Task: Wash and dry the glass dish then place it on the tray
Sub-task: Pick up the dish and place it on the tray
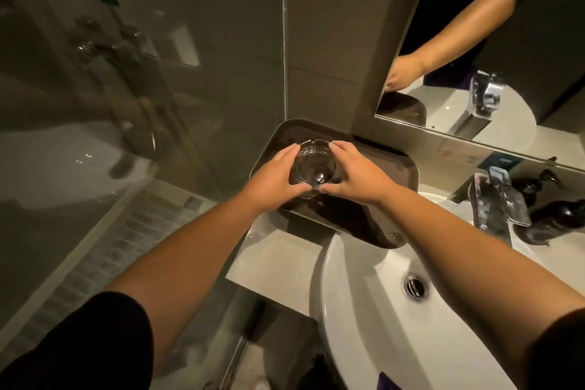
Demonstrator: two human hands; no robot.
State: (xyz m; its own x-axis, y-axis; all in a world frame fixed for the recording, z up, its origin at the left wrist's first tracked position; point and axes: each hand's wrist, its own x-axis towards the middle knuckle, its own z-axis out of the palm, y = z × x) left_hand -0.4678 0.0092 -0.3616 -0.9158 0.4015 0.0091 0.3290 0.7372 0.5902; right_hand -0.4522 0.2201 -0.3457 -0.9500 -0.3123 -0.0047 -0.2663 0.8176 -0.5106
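Observation:
A round clear glass dish (314, 165) with a notched rim is over the far part of a dark rectangular tray (364, 225). My left hand (278, 177) cups its left side and my right hand (357, 174) cups its right side, fingers and thumbs wrapped around its wall. Whether the dish rests on the tray or hangs just above it, I cannot tell. The tray sits on the counter in the corner, left of the sink.
A white basin (373, 294) with a metal drain (415, 286) lies near right. The chrome tap (493, 203), a soap dish and dark pump bottles (557, 218) stand at the right. A mirror (493, 41) hangs above; a glass shower wall (110, 89) is at the left.

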